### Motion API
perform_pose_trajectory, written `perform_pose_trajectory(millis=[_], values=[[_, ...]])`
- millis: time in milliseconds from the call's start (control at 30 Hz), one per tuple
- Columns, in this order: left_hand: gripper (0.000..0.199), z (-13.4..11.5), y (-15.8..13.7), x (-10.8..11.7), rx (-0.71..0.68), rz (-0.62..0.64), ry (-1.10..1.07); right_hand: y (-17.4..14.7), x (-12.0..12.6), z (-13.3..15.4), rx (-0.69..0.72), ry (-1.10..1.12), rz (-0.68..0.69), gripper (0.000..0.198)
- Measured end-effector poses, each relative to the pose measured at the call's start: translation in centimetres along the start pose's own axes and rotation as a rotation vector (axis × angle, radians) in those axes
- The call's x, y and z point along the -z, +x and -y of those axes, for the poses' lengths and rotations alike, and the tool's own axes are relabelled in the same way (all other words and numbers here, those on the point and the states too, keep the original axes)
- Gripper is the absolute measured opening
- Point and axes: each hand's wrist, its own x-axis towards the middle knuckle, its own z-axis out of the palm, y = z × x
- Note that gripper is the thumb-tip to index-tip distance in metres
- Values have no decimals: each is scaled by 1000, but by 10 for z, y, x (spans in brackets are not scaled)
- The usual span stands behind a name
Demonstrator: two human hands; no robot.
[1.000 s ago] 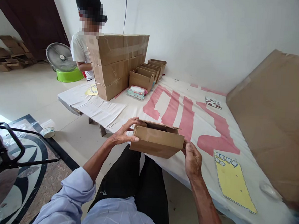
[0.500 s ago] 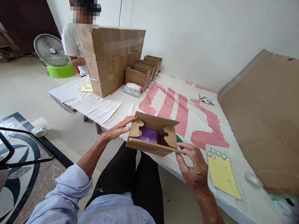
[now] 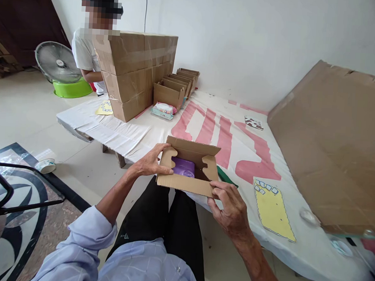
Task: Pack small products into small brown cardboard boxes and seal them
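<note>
Far L of the held box [image 3: 185, 184], a fan [image 3: 57, 62] w/ green basin [image 3: 72, 88] below; next a co-worker [image 3: 84, 51], white top, partly behind a stack of taped ctns [image 3: 132, 84] on the bench [image 3: 121, 132], back-L of held box. L hand [image 3: 149, 161] clamped on held box's L end, thumb at the front corner. Wipes pack [image 3: 163, 110] & row of open boxes [image 3: 168, 94] behind held box, slightly L. Held box at bench's near edge, top open, purple pack [image 3: 183, 167] inside twd L end; can't tell if box rests on bench. Green item [image 3: 226, 176], partly hidden, just R of it. R hand [image 3: 231, 206], well apart from L, pinches held box's front flap, R corner. Yellow card [image 3: 274, 209] & big cardboard sheet [image 3: 330, 145] farther R of held box.
</note>
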Motion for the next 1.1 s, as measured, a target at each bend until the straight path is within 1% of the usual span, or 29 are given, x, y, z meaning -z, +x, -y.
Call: perform_pose_trajectory(millis=[133, 200, 300, 333, 400, 467, 533, 567, 667, 733, 833, 933, 1000, 1100], values=[[113, -8, 0, -3, -32, -52, 23, 5, -1, -3, -38, 68, 16, 20], [105, -8, 0, -1, -18, -59, -32, 7, -2, -8, -115, 141, 11, 15], [78, -2, 2, 6, 2, -39, -227, 13, -3, -15, -340, 259, 8, 7], [71, 2, 3, 8, 3, -28, -303, 15, -4, -18, -431, 289, 9, 9], [67, 11, 5, 10, 1, -24, -432, 20, -7, -24, -594, 331, 12, 18], [67, 20, 7, 9, -5, -44, -505, 24, -11, -31, -708, 358, 5, 26], [72, 29, 7, 6, -25, -56, -538, 26, -14, -37, -785, 417, -11, 32], [80, 32, 6, 4, -43, -49, -543, 26, -16, -41, -818, 458, -24, 34], [116, 38, 3, -3, -108, -1, -485, 24, -20, -50, -908, 560, -65, 39], [132, 41, -1, -9, -139, 24, -409, 21, -22, -56, -952, 578, -94, 40], [143, 46, -10, -21, -148, 24, -331, 14, -24, -66, -985, 573, -148, 42], [152, 54, -20, -34, -127, -6, -292, 7, -26, -77, -998, 555, -207, 44], [154, 58, -25, -42, -125, -34, -277, 3, -27, -84, -1004, 564, -232, 45], [152, 58, -29, -50, -146, -75, -243, -3, -27, -92, -1012, 603, -245, 47]])
